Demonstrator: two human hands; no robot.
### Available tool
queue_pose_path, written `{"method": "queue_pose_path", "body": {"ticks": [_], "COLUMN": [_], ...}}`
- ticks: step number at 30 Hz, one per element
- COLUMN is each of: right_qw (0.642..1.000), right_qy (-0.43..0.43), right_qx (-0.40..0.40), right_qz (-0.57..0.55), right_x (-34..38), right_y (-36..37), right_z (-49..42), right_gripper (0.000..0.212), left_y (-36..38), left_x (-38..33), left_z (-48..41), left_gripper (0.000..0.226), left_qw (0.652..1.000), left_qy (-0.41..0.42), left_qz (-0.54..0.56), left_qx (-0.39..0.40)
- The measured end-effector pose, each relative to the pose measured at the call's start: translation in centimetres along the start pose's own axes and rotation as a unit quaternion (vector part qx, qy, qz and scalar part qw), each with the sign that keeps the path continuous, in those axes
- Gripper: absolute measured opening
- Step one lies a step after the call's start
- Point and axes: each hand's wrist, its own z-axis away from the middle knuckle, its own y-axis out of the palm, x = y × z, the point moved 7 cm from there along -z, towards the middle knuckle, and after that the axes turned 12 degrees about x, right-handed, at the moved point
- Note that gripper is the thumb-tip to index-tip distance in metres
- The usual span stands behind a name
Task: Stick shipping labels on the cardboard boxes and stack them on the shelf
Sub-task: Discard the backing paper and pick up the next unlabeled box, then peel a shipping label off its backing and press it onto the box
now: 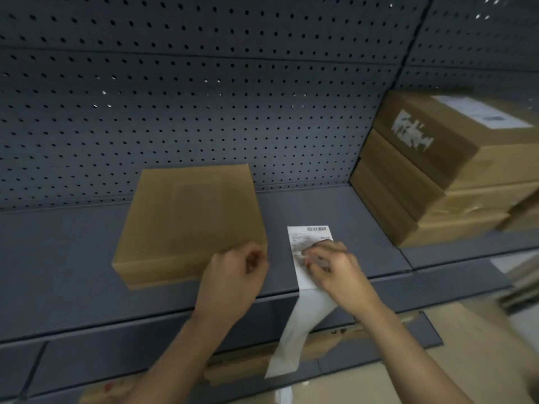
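Right hand: fingers curled onto the shipping label, pinching it against the shelf. The white strip below that hand hangs over the shelf edge. Left hand: fingers curled, nothing visible in it, at the near right corner of the cardboard box; contact unclear because of blur. The box lies flat, just left of the label. Stack of boxes far right of the right hand, top one labelled. Pegboard behind.
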Motion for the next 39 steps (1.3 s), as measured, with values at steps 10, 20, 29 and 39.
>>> {"method": "queue_pose_path", "body": {"ticks": [10, 20, 29, 39], "right_qw": [0.988, 0.994, 0.995, 0.991], "right_qy": [-0.046, -0.089, -0.1, -0.124], "right_qx": [0.055, 0.008, 0.025, 0.01], "right_qz": [0.134, 0.062, 0.004, -0.044], "right_x": [-4.0, -4.2, -4.9, -4.0], "right_y": [2.5, 1.2, 0.7, -1.4], "right_z": [2.7, 2.5, 2.2, 1.8], "right_gripper": [0.038, 0.042, 0.033, 0.018], "left_y": [8.0, 10.3, 11.5, 11.7], "left_x": [0.3, 0.2, 0.0, -1.0], "left_z": [0.3, -0.5, -1.9, -2.7], "left_gripper": [0.013, 0.015, 0.008, 0.006], "left_qw": [0.992, 0.989, 0.973, 0.965], "left_qy": [-0.042, -0.065, -0.078, -0.03], "left_qz": [-0.044, 0.048, 0.182, 0.229], "left_qx": [0.11, 0.122, 0.118, 0.123]}}
